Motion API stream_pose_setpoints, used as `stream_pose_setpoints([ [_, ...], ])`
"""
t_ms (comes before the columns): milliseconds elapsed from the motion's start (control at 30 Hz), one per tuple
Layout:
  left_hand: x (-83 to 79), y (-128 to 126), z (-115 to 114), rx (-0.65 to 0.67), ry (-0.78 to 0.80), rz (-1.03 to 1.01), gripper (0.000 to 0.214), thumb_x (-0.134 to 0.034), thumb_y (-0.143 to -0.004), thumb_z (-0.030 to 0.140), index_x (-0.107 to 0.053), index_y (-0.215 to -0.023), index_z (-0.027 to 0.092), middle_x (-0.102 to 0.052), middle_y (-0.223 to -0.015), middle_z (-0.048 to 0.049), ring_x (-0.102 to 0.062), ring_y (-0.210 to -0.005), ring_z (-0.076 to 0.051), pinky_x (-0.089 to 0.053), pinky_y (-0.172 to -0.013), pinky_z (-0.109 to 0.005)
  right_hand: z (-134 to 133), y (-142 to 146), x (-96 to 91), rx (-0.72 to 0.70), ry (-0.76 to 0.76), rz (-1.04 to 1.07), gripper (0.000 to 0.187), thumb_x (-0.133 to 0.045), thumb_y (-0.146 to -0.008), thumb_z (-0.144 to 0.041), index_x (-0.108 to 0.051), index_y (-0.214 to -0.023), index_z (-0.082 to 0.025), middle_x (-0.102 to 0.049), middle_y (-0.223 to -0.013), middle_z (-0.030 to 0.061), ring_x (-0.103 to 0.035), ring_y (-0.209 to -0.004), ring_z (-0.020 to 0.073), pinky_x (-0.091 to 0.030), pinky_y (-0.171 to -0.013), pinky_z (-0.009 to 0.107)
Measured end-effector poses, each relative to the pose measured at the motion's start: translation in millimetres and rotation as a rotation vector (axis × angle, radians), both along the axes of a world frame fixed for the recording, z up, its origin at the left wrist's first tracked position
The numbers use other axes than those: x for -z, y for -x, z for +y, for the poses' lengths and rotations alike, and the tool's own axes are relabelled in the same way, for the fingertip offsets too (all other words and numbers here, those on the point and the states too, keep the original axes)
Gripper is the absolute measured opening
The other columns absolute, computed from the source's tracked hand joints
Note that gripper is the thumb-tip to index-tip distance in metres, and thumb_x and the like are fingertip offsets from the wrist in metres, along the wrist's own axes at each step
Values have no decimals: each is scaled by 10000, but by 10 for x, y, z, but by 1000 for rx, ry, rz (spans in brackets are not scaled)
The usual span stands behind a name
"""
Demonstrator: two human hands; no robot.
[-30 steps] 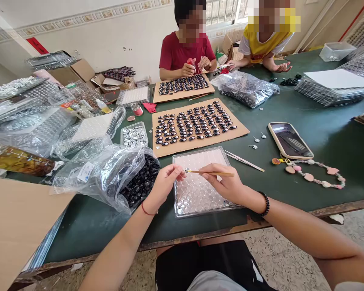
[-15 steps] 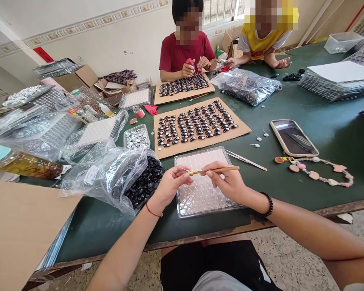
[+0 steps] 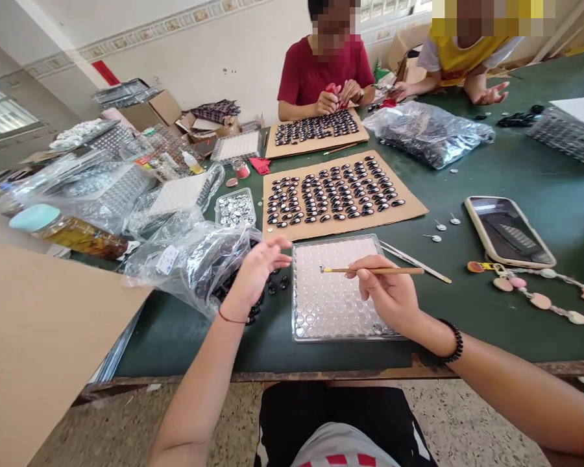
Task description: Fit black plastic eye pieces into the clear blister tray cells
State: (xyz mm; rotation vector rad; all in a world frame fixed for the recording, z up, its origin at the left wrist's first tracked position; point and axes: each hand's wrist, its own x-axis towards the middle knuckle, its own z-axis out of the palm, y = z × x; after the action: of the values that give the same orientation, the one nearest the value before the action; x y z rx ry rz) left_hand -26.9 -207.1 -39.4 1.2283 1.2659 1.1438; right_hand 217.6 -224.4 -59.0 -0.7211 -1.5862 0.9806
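now the left hand (image 3: pixel 257 269) has left the stick (image 3: pixel 372 270), fingers spread over the bag of black pieces (image 3: pixel 199 263), while the right hand (image 3: pixel 389 292) pinches it above the clear tray (image 3: pixel 338 292) of domes.

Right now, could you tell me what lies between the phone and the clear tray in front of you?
Head view: metal tweezers and bare green table lie between phone and tray.

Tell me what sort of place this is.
Probably a small craft workshop for hand assembly: cardboard sheets lined with rows of dark beads, bags of beads, clear dimpled trays, and people working around one green table.
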Motion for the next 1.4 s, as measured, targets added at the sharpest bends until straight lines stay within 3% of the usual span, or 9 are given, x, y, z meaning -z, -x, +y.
stream_pose_setpoints([
  [67,23,-96,-231,67,-78,322,299,-518,-789,359,-561,-1028,184,-586,-1048,-75,-566,-874,-169,-454,-810,-320,-22,-10,1,-11,-17,-7,118,-446,-873,-205,-551,-926,-188,-558,-806,33,-489,-537,78,-403,-484,216],
  [200,166,-85,-527,-84,-259,1061,250,-467,-819,337,-589,-995,206,-572,-1023,-71,-496,-955,-220,-371,-870,-381,-55,-22,-4,-40,-29,-18,123,-447,-870,-174,-546,-939,-198,-553,-812,28,-499,-553,78,-409,-503,219],
  [333,355,26,-563,-99,-274,1454,421,-439,-822,394,-481,-1182,181,-521,-1064,-123,-477,-934,-269,-381,-769,-398,-81,-17,-1,-66,-31,-34,124,-443,-873,-178,-540,-946,-199,-549,-814,30,-497,-555,79,-411,-495,215],
  [500,450,9,-493,19,-288,1545,316,-314,-883,329,-528,-1032,151,-507,-945,-96,-512,-797,-188,-405,-673,-298,-77,-8,-9,-83,-40,-23,115,-444,-875,-194,-538,-941,-190,-555,-796,28,-471,-520,68,-394,-466,200],
  [700,498,28,-418,12,-343,1560,259,-277,-894,178,-526,-956,140,-519,-891,-66,-518,-776,-147,-396,-682,-248,-61,0,-61,-84,-79,-22,104,-442,-877,-201,-537,-909,-176,-547,-765,17,-444,-505,55,-368,-461,186],
  [933,464,60,-380,-13,-327,1602,308,-356,-871,389,-531,-769,157,-535,-750,-35,-509,-631,-140,-345,-551,-246,-76,12,-132,-113,-134,-15,113,-440,-872,-184,-548,-885,-154,-548,-745,27,-481,-587,81,-382,-505,193],
  [1167,254,55,-153,-169,-307,1016,210,-485,-818,354,-550,-753,165,-571,-705,-18,-512,-665,-124,-364,-640,-229,-71,12,-117,-92,-138,-18,120,-450,-869,-208,-556,-893,-157,-561,-753,33,-518,-654,108,-413,-574,217],
  [1267,142,-56,86,-235,-141,387,210,-551,-775,341,-512,-686,155,-476,-576,22,-385,-447,-58,-296,-441,-178,-49,13,-113,-86,-145,-10,126,-454,-868,-220,-558,-897,-155,-564,-762,35,-523,-660,110,-421,-592,225],
  [1400,-13,-261,277,-106,235,-551,183,-478,-831,286,-481,-726,136,-422,-599,33,-307,-389,-10,-255,-356,-113,10,10,-114,-54,-120,-8,142,-442,-875,-235,-555,-893,-151,-565,-756,35,-525,-668,114,-425,-602,232],
])
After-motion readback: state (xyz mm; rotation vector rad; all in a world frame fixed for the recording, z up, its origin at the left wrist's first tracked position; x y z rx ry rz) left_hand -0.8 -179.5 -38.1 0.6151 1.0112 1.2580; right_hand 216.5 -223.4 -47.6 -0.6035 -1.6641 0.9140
